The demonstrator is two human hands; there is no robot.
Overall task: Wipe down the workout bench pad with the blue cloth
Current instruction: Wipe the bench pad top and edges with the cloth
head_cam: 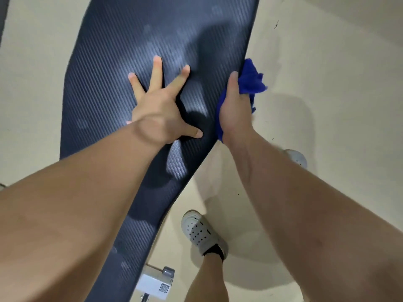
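The bench pad (122, 53) is long, dark and ribbed like carbon weave, and it runs from the top of the head view down to the bottom left. My left hand (160, 105) lies flat on the pad's middle with its fingers spread wide. My right hand (234, 112) grips the bunched blue cloth (250, 80) against the pad's right side edge. Part of the cloth sticks out above and to the right of the fingers. The rest of it is hidden under my palm.
Beige floor (327, 83) lies on both sides of the bench. My feet in white perforated clogs stand right of the pad, one (199, 233) close to it, the other (296, 158) farther right. A white frame part (156, 285) with a QR label shows below the pad.
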